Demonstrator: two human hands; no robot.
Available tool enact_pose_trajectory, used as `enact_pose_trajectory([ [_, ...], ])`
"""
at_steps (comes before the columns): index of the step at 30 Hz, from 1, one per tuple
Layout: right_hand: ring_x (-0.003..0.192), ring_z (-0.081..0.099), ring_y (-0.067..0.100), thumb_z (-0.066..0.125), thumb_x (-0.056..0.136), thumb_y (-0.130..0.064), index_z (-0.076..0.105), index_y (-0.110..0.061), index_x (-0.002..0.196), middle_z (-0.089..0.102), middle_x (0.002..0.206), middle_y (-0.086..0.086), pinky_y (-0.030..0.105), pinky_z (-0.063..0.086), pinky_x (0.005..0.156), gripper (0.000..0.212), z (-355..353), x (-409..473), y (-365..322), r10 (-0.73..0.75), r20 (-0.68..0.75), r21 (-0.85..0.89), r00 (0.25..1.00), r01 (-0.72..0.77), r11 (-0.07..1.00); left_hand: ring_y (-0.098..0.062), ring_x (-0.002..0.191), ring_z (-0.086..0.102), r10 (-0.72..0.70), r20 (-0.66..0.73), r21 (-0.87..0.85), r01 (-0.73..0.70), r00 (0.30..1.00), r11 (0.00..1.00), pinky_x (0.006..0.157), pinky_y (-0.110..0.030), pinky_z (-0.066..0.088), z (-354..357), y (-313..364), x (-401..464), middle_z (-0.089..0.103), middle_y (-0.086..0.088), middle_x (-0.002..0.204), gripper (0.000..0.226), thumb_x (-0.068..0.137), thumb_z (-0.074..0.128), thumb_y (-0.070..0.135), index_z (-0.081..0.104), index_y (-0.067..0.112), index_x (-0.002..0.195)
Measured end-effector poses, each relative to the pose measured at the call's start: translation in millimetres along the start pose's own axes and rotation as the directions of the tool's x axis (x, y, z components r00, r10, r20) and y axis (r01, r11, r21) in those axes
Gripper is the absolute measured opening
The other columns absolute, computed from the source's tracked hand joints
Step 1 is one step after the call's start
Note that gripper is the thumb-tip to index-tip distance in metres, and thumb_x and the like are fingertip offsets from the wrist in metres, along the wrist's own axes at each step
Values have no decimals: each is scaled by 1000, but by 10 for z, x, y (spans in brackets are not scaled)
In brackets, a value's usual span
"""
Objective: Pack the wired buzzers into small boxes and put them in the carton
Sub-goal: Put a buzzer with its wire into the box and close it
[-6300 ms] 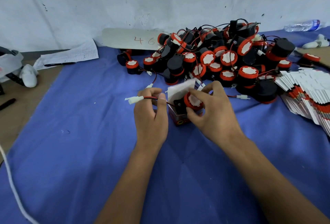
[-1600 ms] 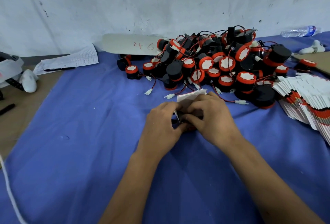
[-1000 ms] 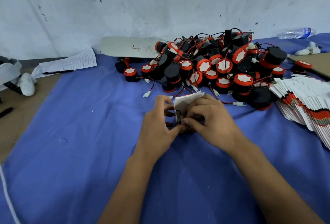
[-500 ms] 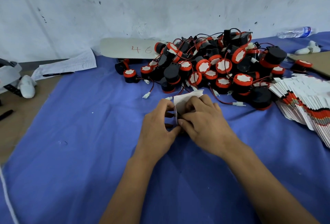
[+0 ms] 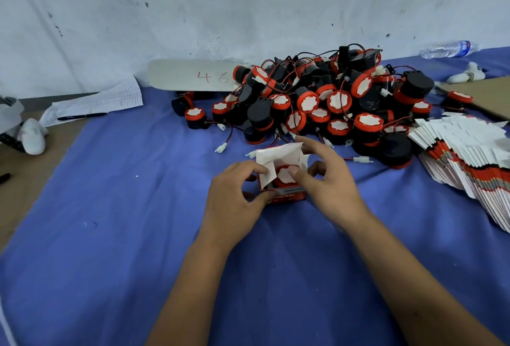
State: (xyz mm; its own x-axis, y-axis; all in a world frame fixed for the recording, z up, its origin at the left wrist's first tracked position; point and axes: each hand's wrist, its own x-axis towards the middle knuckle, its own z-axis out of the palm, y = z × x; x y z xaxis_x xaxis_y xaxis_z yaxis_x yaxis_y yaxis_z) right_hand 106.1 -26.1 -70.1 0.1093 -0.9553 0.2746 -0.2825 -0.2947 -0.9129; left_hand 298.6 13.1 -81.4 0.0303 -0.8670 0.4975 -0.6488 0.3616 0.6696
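Head view frames one small box [image 5: 284, 194] standing open on the blue cloth [image 5: 110, 235], with one buzzer [image 5: 285, 176] seated inside, its white-faced red cap turned upward. The box is steadied by the left hand [image 5: 234, 202], whose thumb is set against the near wall while the fingers are curled round the left side beside a raised white flap. The right hand [image 5: 328, 183] is held over the box, one fingertip laid on the buzzer's cap and the other fingers spread loosely above the far flaps. The lid flaps are not yet folded, so this unit is judged to be loaded but unclosed. No closed box can be seen on the cloth, and no carton can be identified with certainty. A large pile of buzzers [image 5: 317, 100] is left just behind the hands; an exact count cannot be made, though dozens are judged to remain. A fanned stack of flat boxes [image 5: 463, 158], also too many to count, is waiting at the right. Most of the task is therefore judged to be outstanding.
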Motion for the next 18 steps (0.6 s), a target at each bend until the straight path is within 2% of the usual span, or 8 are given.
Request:
enact_pose_trajectory([
  [2,77,60,28,63,102,-24,59,-26,138,67,116,-1,43,56,71,37,13,1,-17,18,81,198,997,-34,980,-7,101,66,9,-13,15,-9,1000,1000,78,-21,56,0,-9,0,71,10,113,34,80,90,17,73,18,110],
  [4,62,55,16,50,108,-25,65,-25,132,67,87,-1,30,47,58,28,16,6,-44,37,147,374,988,-90,923,-5,102,65,7,-17,18,-7,1000,1000,80,-20,55,-7,-22,3,71,11,114,33,79,89,13,74,17,108],
  [6,52,45,16,39,111,-24,71,-28,124,55,66,4,34,41,55,35,9,44,-40,98,138,377,985,-144,915,-3,104,63,-4,-6,23,5,1000,1000,80,-25,57,-13,-33,6,69,12,117,33,78,88,11,75,18,108],
  [7,51,42,18,37,111,-23,73,-29,121,52,63,8,35,40,55,38,9,57,-28,118,122,364,985,-155,918,-3,105,63,-9,-1,23,9,1000,1000,79,-28,58,-12,-37,4,69,13,118,34,78,88,10,75,19,109],
  [9,53,44,16,38,110,-14,72,-25,121,58,70,8,31,39,48,37,22,48,-19,96,110,364,989,-130,922,-5,106,63,-16,7,13,16,1000,1000,76,-31,60,-3,-42,4,67,13,118,34,79,87,9,75,19,110],
  [11,56,49,9,43,109,-10,70,-24,121,65,77,0,25,38,45,33,26,37,-24,85,116,372,990,-122,920,-6,106,64,-13,11,4,13,1000,1000,72,-30,60,9,-42,2,67,13,118,32,80,86,10,75,19,109],
  [13,57,50,7,47,107,-11,70,-25,121,66,75,-7,21,39,45,30,21,49,-16,102,112,377,989,-137,916,-7,107,64,-3,4,-12,3,1000,1000,70,-26,59,10,-46,3,67,12,118,26,83,84,13,75,18,107],
  [18,56,47,4,55,104,-12,72,-29,118,62,69,-17,19,40,50,28,-8,77,5,79,122,311,989,-113,944,-3,109,64,-13,-36,-53,11,999,999,86,-22,55,2,-60,21,70,12,114,13,93,76,19,79,19,106],
])
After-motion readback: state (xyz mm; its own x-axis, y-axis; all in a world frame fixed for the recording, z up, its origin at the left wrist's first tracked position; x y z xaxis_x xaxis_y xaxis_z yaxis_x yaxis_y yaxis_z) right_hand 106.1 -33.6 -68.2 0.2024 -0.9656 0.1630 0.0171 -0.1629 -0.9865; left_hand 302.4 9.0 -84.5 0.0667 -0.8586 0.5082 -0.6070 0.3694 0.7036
